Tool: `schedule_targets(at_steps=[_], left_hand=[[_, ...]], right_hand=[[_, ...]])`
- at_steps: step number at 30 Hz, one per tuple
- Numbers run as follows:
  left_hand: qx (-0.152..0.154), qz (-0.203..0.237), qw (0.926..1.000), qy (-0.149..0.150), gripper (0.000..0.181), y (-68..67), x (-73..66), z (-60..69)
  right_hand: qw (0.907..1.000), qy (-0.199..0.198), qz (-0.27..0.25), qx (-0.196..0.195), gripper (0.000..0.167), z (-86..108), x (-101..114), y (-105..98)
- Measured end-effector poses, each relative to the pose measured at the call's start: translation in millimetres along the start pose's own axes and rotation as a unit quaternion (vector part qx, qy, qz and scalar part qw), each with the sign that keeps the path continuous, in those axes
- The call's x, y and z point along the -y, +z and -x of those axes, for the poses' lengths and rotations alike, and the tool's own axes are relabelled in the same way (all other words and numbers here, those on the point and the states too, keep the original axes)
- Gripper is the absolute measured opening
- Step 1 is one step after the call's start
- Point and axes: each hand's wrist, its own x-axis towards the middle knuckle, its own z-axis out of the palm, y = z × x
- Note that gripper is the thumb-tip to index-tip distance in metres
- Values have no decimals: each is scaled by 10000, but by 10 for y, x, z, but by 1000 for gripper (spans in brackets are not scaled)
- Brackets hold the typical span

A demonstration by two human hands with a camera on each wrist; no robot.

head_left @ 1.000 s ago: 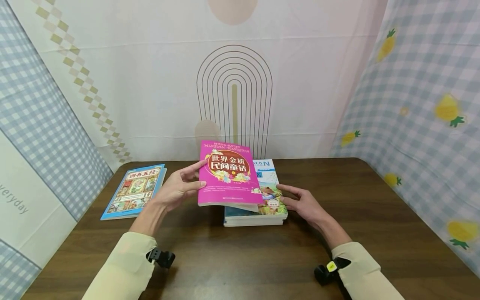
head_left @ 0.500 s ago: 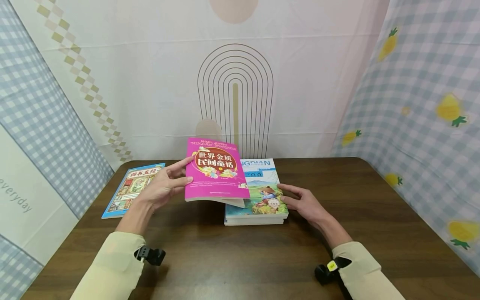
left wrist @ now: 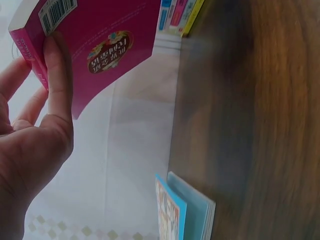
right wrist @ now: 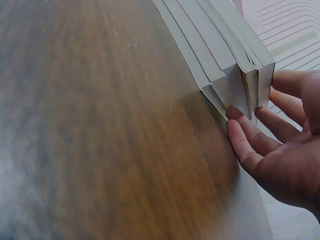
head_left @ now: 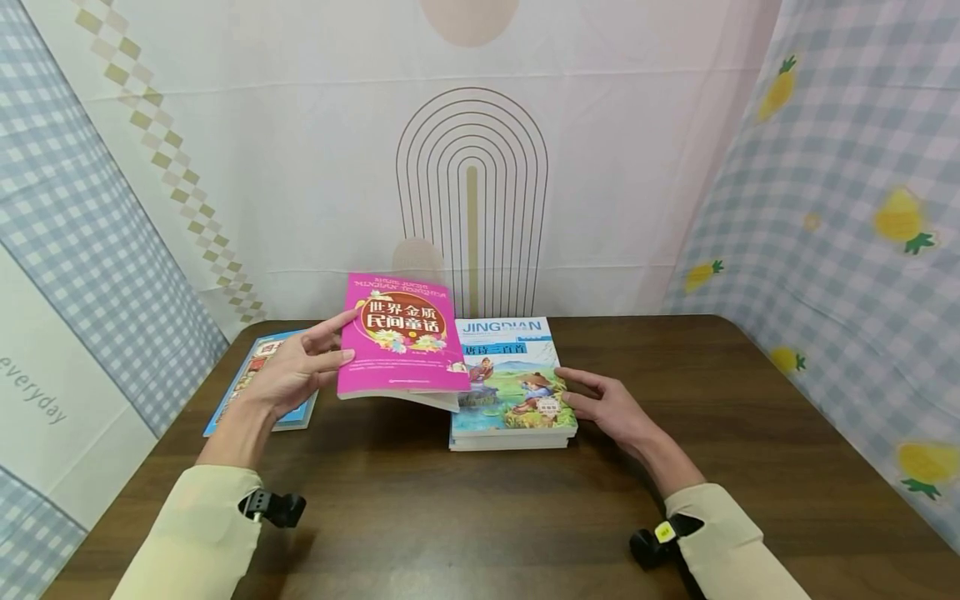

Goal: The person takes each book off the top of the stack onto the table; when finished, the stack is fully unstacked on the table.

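Note:
The left hand [head_left: 288,375] pinches a pink book [head_left: 402,342] by its left edge, thumb on the underside in the left wrist view, and holds it raised and tilted. Its lower right part overlaps the left side of a book stack [head_left: 512,383], topped by a book with a riverside picture. On the stack's right side the right hand [head_left: 618,421] rests with its fingers slightly bent; in the right wrist view the fingertips touch the page edges [right wrist: 235,75]. A blue-bordered book [head_left: 296,417] lies at the left, partly hidden by the left hand and forearm.
The brown wooden table [head_left: 465,517] ends at a pale cloth backdrop [head_left: 322,167] with an arch pattern. Checked cloth hangs at both sides. Each sleeved wrist wears a small black camera [head_left: 281,508].
The left hand has carried the pink book leftward, uncovering most of the stack's top cover and covering more of the blue-bordered book. The right hand has stayed at the stack.

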Motion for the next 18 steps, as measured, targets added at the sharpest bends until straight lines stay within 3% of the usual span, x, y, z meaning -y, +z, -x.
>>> schedule_targets(at_steps=[9, 18], left_hand=[[400, -58, 9991, 112, 73, -190, 10, 61], [356, 170, 9990, -219, 75, -329, 154, 70]], right_hand=[[10000, -40, 28, 13, 56, -4, 4, -10], [10000, 4, 20, 2, 55, -4, 4, 1]])
